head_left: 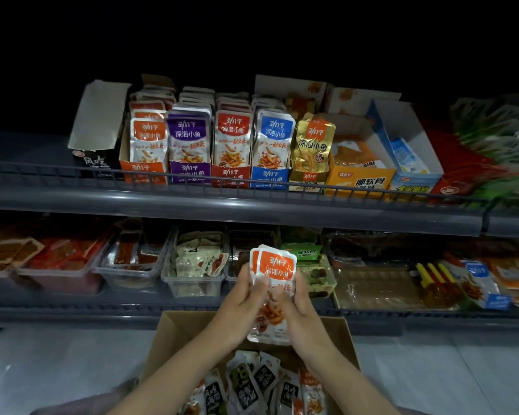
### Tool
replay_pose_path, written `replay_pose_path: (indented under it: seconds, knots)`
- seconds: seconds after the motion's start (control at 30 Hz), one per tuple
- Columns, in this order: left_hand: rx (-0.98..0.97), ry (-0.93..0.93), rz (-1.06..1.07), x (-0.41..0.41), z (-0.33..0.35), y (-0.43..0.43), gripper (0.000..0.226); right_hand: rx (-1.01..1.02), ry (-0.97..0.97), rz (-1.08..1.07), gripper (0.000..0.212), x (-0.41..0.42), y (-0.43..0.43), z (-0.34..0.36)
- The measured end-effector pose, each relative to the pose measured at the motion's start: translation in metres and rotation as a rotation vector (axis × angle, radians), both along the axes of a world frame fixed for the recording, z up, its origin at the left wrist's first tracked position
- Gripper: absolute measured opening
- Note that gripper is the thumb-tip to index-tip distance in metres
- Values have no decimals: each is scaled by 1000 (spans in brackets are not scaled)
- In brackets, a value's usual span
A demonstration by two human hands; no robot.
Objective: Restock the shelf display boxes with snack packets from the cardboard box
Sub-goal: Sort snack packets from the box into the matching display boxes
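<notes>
Both hands hold a small stack of orange-labelled snack packets upright above the open cardboard box. My left hand grips the stack's left edge, and my right hand grips its right edge. More packets, black-and-white and orange ones, lie loose in the cardboard box. On the upper shelf stands the orange display box, full of matching orange packets, beside purple, red, blue and gold display boxes.
A wire rail runs along the upper shelf's front edge. An open black box stands at the left, yellow and light-blue boxes at the right. Clear plastic tubs of snacks line the lower shelf.
</notes>
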State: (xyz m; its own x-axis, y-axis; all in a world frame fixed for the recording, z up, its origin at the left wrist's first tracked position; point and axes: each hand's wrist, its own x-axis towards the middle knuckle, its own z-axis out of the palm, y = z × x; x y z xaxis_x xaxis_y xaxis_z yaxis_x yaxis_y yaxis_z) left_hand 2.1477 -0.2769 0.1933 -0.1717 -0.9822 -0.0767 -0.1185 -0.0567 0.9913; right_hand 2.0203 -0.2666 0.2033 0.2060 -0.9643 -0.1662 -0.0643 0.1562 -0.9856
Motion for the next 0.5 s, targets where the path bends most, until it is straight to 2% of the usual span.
replay_pose_path:
  seconds: [0.1,0.23,0.4,0.5]
  knots:
    - [-30,-32,-29,3,1,-1,31,-13,-11,-65,41,3,-2,-4]
    - [-140,26,32,4,10,5,47,-129,-69,-136,57,12,-4,3]
    - [-215,78,39,15,26,12,55,-172,-130,-178,51,30,-7,23]
    - [-275,75,119,39,45,10,57,-163,-109,-102,51,37,-19,51]
